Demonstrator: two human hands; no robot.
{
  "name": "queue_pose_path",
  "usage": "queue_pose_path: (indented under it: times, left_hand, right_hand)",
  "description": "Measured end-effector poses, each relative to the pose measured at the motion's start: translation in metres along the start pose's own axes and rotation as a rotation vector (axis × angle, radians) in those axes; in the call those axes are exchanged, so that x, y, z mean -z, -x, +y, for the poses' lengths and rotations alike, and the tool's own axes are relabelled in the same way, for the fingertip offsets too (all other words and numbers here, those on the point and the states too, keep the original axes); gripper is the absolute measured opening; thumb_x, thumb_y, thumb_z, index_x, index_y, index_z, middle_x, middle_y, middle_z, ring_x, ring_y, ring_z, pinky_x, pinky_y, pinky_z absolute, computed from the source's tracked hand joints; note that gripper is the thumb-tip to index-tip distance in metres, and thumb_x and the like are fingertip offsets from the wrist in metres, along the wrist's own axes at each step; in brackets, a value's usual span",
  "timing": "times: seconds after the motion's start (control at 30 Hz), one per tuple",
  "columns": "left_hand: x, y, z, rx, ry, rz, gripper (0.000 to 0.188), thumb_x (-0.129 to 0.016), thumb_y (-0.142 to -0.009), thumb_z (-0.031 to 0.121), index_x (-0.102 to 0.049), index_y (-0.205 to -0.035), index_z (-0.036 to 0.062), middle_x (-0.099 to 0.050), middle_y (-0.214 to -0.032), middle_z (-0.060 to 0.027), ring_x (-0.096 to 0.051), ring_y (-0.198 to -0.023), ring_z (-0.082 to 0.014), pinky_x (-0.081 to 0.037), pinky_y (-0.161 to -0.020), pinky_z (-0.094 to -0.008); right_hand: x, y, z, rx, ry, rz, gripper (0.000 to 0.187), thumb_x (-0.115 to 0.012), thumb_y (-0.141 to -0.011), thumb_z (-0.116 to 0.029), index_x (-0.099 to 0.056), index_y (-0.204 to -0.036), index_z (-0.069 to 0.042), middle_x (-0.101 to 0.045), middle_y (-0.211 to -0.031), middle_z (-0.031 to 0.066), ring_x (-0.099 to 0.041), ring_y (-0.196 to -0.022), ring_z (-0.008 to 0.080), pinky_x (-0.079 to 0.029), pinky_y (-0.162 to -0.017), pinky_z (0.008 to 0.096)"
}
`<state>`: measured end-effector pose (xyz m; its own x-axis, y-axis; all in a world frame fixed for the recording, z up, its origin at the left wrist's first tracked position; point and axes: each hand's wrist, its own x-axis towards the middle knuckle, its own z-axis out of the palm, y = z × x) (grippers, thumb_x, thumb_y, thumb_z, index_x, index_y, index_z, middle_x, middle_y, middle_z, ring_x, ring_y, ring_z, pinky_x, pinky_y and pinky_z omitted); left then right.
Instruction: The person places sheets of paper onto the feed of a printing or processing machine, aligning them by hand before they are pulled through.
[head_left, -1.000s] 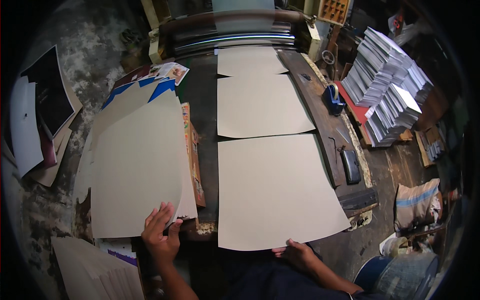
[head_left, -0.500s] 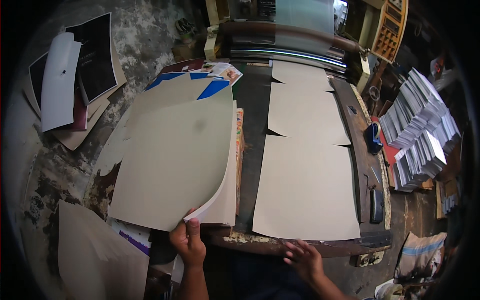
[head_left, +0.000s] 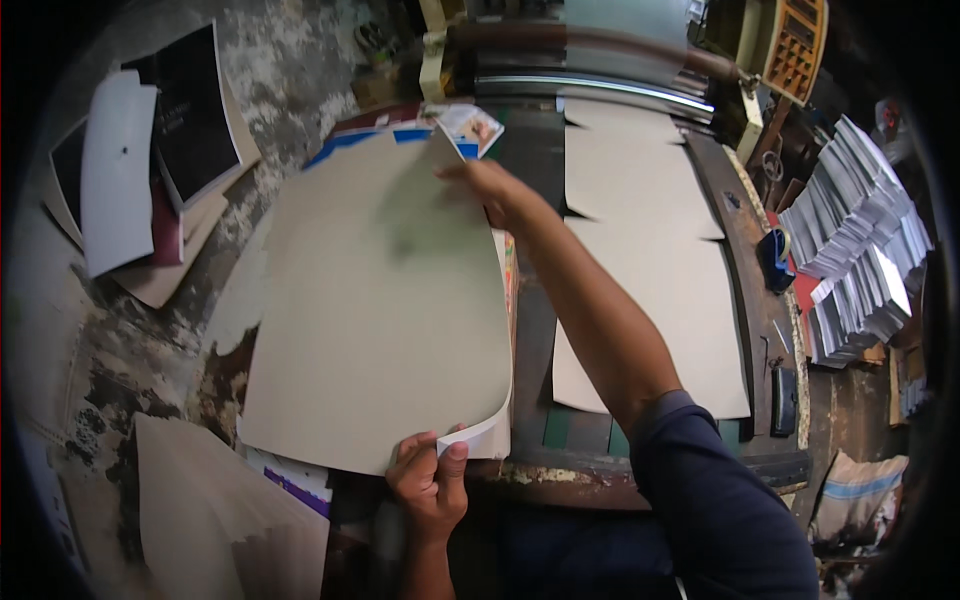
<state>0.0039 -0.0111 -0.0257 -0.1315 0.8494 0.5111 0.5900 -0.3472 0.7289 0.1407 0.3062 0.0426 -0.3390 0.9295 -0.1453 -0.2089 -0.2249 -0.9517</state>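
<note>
A large beige sheet (head_left: 370,310) lies on top of a stack at the left of the machine. With thumb and fingers, my left hand (head_left: 430,480) pinches its near right corner, which curls up and shows a white underside. My right arm reaches across to the far right corner of the same sheet, and my right hand (head_left: 478,190) is closed at that raised corner, its fingertips partly blurred. To the right, several beige sheets (head_left: 650,310) lie overlapping in a row on the dark machine bed, leading to the roller (head_left: 600,88).
Stacked white paper bundles (head_left: 850,220) stand at the right, beside a blue tape dispenser (head_left: 773,258). Dark and white printed sheets (head_left: 120,170) lie on the stained floor at far left. More beige sheets (head_left: 220,500) are at the lower left. A control panel (head_left: 795,50) is at the upper right.
My right hand has moved from the near edge of the machine bed to the sheet's far right corner, lifting it. The row of sheets has advanced toward the roller, uncovering green strips.
</note>
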Motion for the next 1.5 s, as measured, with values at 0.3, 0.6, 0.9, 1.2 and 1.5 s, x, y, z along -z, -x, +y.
queue_pose_path:
  times: [0.3, 0.6, 0.9, 1.2, 1.5]
  left_hand:
    - [-0.006, -0.008, 0.015, -0.106, 0.007, -0.173, 0.023, -0.067, -0.088, 0.021, -0.070, -0.090, -0.0013, -0.072, -0.085, -0.0140, -0.066, -0.075, -0.0299, -0.049, -0.082, -0.0369]
    - [0.029, -0.044, 0.000, 0.142, 0.366, -0.601, 0.025, -0.075, -0.083, 0.024, -0.073, -0.099, 0.0048, -0.073, -0.096, -0.0123, -0.069, -0.094, -0.0180, -0.048, -0.079, -0.0282]
    - [0.022, -0.034, 0.025, 0.358, 0.672, 0.482, 0.029, -0.048, -0.099, 0.020, -0.059, -0.079, 0.0022, -0.060, -0.076, -0.0075, -0.056, -0.072, -0.0116, -0.046, -0.069, -0.0266]
    - [0.006, -0.005, 0.073, -0.390, 0.235, -0.538, 0.027, -0.057, -0.084, 0.033, -0.071, -0.074, 0.0114, -0.071, -0.071, -0.0046, -0.069, -0.088, -0.0266, -0.035, -0.103, -0.0559]
    - [0.026, -0.022, 0.037, -0.209, 0.006, -0.466, 0.058, -0.083, -0.066, 0.047, -0.069, -0.105, 0.0065, -0.071, -0.108, -0.0093, -0.059, -0.118, -0.0354, -0.032, -0.108, -0.0515]
  right_hand:
    - [-0.003, 0.016, 0.040, 0.341, 1.152, 0.099, 0.075, -0.049, -0.092, -0.037, -0.018, -0.150, 0.000, -0.016, -0.157, 0.0236, -0.016, -0.145, 0.0407, -0.017, -0.117, 0.0491]
    - [0.195, 0.161, 0.175, 0.046, 1.338, 0.167, 0.068, -0.027, -0.099, -0.053, -0.022, -0.152, -0.010, -0.015, -0.159, 0.0146, -0.011, -0.146, 0.0378, -0.010, -0.118, 0.0524]
    - [0.295, 0.272, 0.171, 0.107, 0.786, 0.602, 0.065, -0.043, -0.096, -0.052, -0.056, -0.127, 0.004, -0.056, -0.129, 0.0244, -0.052, -0.123, 0.0337, -0.037, -0.106, 0.0430]
    - [0.112, 0.376, 0.125, 0.044, -0.334, -0.015, 0.068, -0.063, -0.091, -0.039, -0.039, -0.138, 0.004, -0.062, -0.113, 0.0148, -0.061, -0.101, 0.0209, -0.051, -0.085, 0.0342]
    - [0.109, 0.421, 0.219, -0.284, -0.556, 0.342, 0.040, -0.054, -0.097, -0.033, -0.053, -0.108, 0.006, -0.062, -0.080, 0.0164, -0.055, -0.064, 0.0188, -0.052, -0.068, 0.0360]
